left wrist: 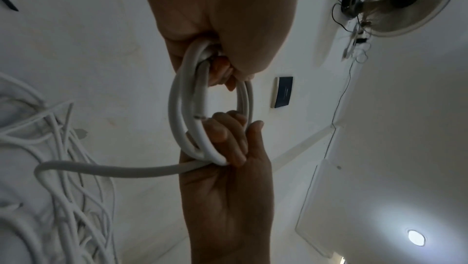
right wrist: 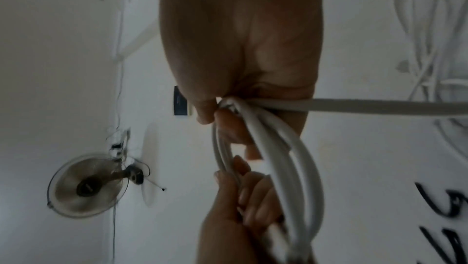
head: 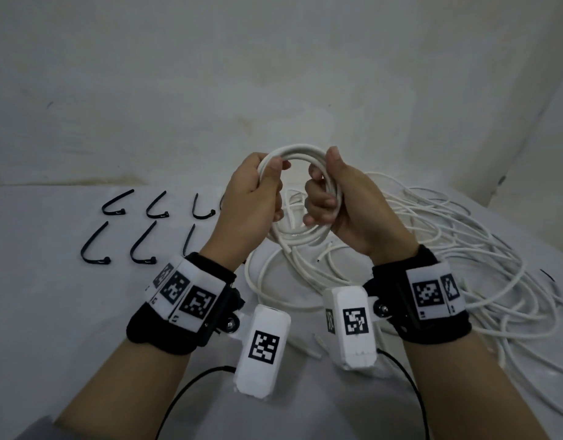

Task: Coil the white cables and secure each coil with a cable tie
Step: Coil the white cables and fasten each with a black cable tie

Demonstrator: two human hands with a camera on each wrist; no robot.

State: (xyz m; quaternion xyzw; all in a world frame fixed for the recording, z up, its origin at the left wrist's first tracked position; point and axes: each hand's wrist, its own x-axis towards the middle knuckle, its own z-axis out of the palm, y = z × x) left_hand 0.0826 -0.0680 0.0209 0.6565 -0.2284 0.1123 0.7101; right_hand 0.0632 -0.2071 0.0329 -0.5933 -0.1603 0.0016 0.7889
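Note:
A coil of white cable (head: 301, 154) is held up above the table between both hands. My left hand (head: 258, 192) grips its left side with fingers curled round the strands. On the coil's right side my right hand (head: 331, 192) grips the bundle, thumb up. The left wrist view shows the coil (left wrist: 177, 124) as an oval loop, with one strand (left wrist: 113, 169) trailing off towards the pile. In the right wrist view the coil (right wrist: 286, 168) hangs between both fists. Several black cable ties (head: 115, 206) lie in two rows at the table's left.
A large tangle of loose white cables (head: 464, 249) covers the right half of the white table (head: 51, 312). A wall (head: 274, 74) stands close behind. Black wrist-camera leads (head: 185, 385) run near the front edge. A wall fan (left wrist: 405, 2) hangs overhead.

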